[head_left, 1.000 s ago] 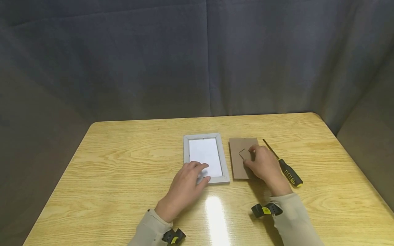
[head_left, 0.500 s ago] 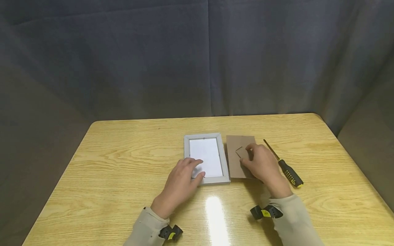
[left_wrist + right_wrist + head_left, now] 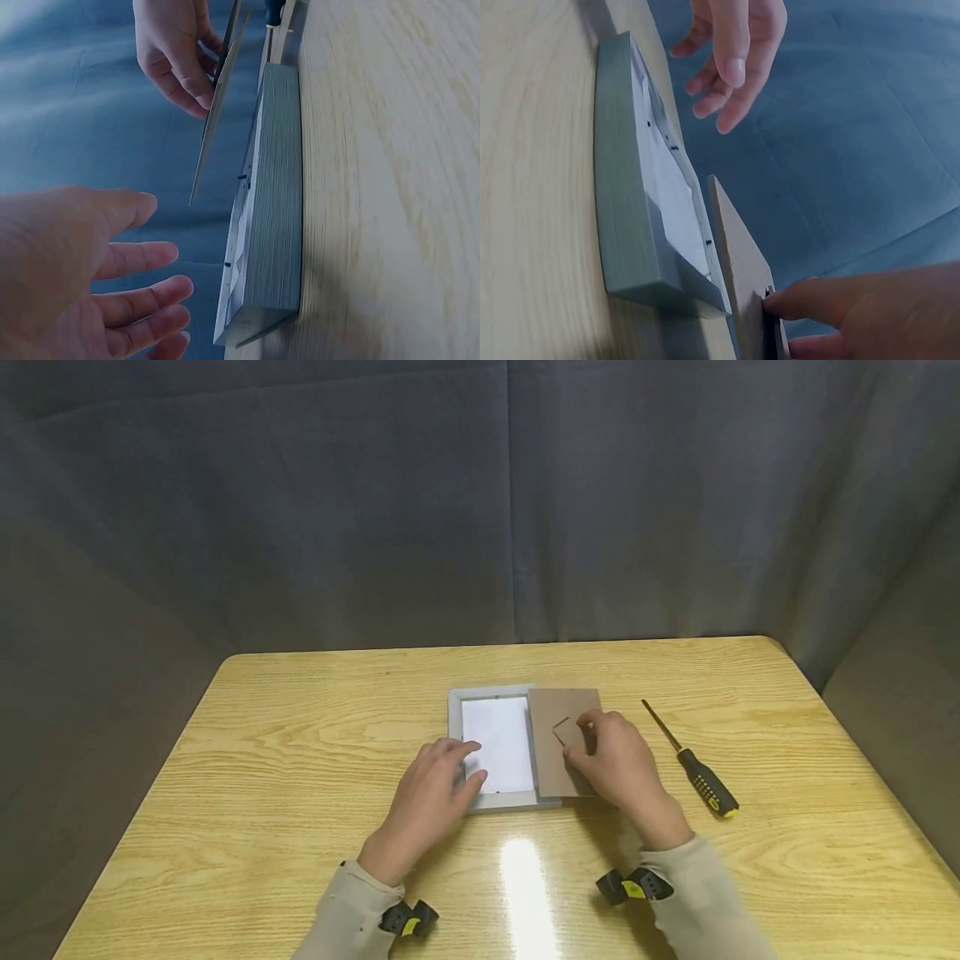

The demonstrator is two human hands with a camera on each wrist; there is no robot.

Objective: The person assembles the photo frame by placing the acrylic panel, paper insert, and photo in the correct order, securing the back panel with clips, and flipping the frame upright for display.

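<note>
A light grey picture frame (image 3: 455, 714) lies back side up on the table, a white sheet (image 3: 501, 743) inside its opening. My right hand (image 3: 621, 766) pinches the dark stand piece on the brown backing board (image 3: 546, 770). The board is raised and overlaps the frame's right side in the head view. Both wrist views show the board (image 3: 739, 259) tilted and apart from the frame (image 3: 274, 199). My left hand (image 3: 423, 795) hovers over the frame's lower left with fingers spread, holding nothing.
A screwdriver (image 3: 705, 781) with a black and yellow handle lies on the wooden table (image 3: 300, 760) to the right of my right hand. A dark curtain (image 3: 375, 510) hangs behind the table's far edge.
My right hand has lifted the backing board and carried it left, from beside the frame to over its right side. My left hand has drawn slightly left.
</note>
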